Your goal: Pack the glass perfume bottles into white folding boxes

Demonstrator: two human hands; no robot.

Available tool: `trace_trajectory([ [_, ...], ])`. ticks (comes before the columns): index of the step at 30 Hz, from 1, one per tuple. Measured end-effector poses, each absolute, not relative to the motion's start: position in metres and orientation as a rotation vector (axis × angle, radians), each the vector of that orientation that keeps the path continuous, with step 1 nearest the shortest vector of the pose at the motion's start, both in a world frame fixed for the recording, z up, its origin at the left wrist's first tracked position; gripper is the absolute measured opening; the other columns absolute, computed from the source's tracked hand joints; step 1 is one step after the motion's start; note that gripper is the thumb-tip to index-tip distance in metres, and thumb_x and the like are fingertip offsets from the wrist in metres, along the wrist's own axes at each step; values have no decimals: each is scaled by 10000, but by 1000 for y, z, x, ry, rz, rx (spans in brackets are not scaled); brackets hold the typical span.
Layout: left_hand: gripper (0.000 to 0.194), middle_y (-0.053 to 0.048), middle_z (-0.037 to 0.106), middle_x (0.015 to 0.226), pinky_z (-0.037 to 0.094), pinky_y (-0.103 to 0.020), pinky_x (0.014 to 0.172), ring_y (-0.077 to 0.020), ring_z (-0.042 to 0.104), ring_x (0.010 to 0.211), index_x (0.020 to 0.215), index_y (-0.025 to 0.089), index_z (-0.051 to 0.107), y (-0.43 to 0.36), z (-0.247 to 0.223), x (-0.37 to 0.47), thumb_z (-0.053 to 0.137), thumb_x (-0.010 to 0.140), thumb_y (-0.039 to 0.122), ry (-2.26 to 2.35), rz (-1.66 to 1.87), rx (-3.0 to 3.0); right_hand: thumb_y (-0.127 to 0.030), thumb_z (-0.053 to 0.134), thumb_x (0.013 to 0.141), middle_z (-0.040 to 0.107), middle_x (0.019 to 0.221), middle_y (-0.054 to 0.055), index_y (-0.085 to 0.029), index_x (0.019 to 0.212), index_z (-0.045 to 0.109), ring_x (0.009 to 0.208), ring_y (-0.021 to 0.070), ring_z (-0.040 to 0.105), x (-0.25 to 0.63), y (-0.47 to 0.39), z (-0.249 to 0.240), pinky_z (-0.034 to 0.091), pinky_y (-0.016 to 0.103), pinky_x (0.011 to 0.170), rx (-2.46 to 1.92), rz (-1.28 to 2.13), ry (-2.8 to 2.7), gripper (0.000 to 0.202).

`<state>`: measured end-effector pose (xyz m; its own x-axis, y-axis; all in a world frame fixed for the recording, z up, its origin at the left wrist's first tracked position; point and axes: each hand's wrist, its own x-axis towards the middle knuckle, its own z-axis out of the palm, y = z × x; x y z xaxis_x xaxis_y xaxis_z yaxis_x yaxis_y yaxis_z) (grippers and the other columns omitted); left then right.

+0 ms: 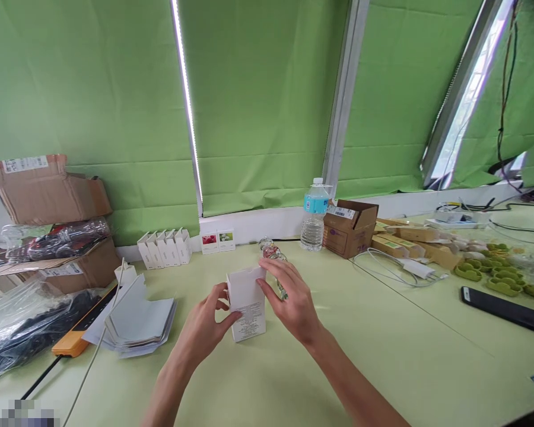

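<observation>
A small white carton (248, 296) with fine print on its lower front stands upright on the table between my hands. My left hand (211, 317) grips the carton's left side, thumb on the front face and fingers along the edge. At the upper right corner, my right hand (291, 296) pinches the carton near its top edge with thumb and fingers. Behind the carton and partly hidden by my right hand are clear glass-like pieces with red and green in them (271, 249). What the carton holds cannot be seen.
White boxes (164, 249) stand in a row at the back, beside two small picture cards (218, 240). A water bottle (313, 219) and a brown cardboard box (349, 228) are behind right. Flat white cartons (140, 320) lie left, near a power strip (82, 326). A phone (507, 308) lies right.
</observation>
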<state>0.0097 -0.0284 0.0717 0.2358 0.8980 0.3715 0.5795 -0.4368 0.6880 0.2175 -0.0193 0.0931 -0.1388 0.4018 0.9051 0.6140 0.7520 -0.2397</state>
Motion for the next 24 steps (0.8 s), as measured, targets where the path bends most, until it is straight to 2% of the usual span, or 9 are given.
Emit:
trace_trajectory([
  [9, 443, -5, 664, 1064, 479, -330, 758, -212, 661, 872, 1209, 322, 446, -27, 70, 9, 620, 804, 365, 1358, 1029, 2084, -182, 540, 902, 649, 1140, 64, -286, 1243, 582, 1099, 243, 571, 225, -15, 92, 500, 432, 946, -821, -343, -1827, 359],
  [13, 449, -18, 664, 1060, 481, -336, 763, -215, 664, 870, 1212, 311, 447, -25, 69, 8, 622, 803, 376, 1366, 1041, 2076, -211, 567, 891, 661, 1105, 75, -269, 1132, 664, 1081, 250, 573, 225, -15, 91, 520, 429, 908, -842, -380, -1881, 267],
  [17, 430, -20, 667, 1032, 476, -341, 773, -218, 670, 875, 1195, 307, 455, -25, 68, 7, 618, 806, 393, 1397, 1052, 2074, -278, 609, 868, 656, 1129, 79, -259, 924, 741, 1130, 271, 538, 223, -17, 90, 526, 437, 893, -855, -373, -2014, 145],
  [19, 407, -10, 660, 1043, 475, -334, 764, -208, 674, 859, 1186, 314, 451, -25, 68, 7, 606, 816, 388, 1395, 1046, 2077, -316, 623, 857, 659, 1132, 73, -255, 831, 754, 1158, 281, 517, 222, -17, 88, 519, 446, 903, -847, -352, -2081, 147],
  [24, 415, -3, 652, 1066, 473, -328, 764, -197, 672, 855, 1199, 318, 428, -24, 67, 6, 595, 826, 388, 1393, 1035, 2093, -292, 602, 871, 660, 1136, 63, -250, 822, 755, 1175, 276, 499, 221, -17, 85, 499, 450, 926, -872, -310, -2089, 166],
])
